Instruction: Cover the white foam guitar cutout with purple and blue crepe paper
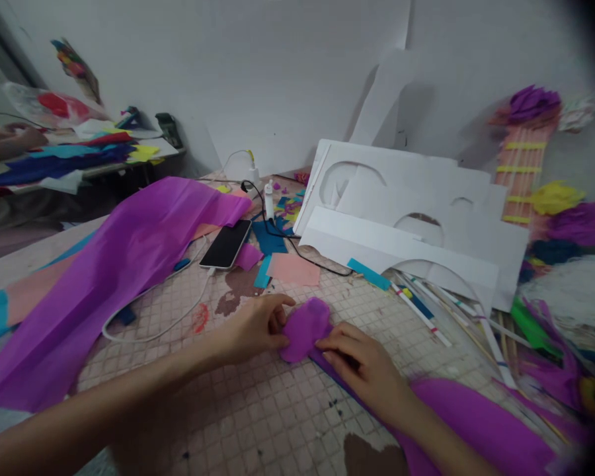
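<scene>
A small purple crepe paper piece (305,330) with rounded, wavy edges is stretched between my two hands above the tabletop. My left hand (260,327) pinches its left edge between thumb and fingers. On the lower right edge my right hand (359,363) has its thumb and fingertips closed on the paper. Under my right hand runs a narrow dark purple strip (344,387), reaching towards a large purple crepe sheet (476,423) beneath my right forearm. Whether the strip joins the small piece is hidden by my fingers.
A phone (227,244) with a white cable (153,337) lies beyond my left hand. Long purple crepe paper (143,244) drapes across the left. Cut white boards (401,218) lean at the back. Thin sticks (421,317) lie at right. Another person's hand (12,142) is at the far-left table.
</scene>
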Demonstrator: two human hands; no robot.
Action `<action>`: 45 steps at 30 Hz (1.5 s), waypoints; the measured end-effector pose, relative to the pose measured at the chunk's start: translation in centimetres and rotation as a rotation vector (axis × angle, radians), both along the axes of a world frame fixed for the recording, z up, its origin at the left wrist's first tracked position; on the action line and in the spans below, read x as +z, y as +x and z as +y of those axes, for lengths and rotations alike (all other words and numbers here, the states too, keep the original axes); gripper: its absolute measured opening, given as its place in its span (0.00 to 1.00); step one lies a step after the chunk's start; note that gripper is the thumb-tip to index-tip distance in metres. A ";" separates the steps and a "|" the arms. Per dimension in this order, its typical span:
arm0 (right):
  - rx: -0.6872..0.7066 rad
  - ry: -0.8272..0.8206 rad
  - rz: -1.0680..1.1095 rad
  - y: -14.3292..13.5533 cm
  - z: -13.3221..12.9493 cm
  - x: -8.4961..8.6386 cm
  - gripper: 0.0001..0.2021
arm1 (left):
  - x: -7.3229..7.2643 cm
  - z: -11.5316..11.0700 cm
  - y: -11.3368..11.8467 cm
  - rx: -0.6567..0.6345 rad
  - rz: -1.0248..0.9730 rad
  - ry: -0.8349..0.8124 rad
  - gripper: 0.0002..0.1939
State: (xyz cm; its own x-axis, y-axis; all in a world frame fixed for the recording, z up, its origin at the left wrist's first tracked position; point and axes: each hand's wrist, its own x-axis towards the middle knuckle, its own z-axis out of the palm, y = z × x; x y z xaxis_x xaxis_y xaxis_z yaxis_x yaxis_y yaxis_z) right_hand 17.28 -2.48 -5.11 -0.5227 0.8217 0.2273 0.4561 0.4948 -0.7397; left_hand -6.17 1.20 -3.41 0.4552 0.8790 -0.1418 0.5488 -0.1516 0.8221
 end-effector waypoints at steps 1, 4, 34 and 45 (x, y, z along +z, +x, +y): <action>-0.009 -0.012 -0.001 0.0 0.0 0.0 0.10 | 0.1 0.0 0.0 0.004 0.003 -0.004 0.26; -0.046 -0.068 0.000 0.2 0.0 0.0 0.09 | 0.1 0.1 0.0 0.029 -0.014 -0.005 0.23; -0.141 -0.216 0.219 0.3 -0.2 -1.0 0.26 | 1.6 -1.6 3.2 -0.083 -0.297 0.075 0.25; -0.323 -0.146 0.263 0.9 -0.2 -1.5 0.19 | 4.0 -0.4 2.5 -0.229 -0.144 0.346 0.18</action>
State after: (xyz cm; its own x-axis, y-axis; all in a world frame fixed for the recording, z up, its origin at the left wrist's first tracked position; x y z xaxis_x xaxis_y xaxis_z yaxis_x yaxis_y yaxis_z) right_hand 18.14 -2.68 -6.60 -0.1733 0.9668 0.1876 0.3567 0.2392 -0.9031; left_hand -3.67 0.78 0.60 0.6373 0.7378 0.2226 0.3528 -0.5362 0.7669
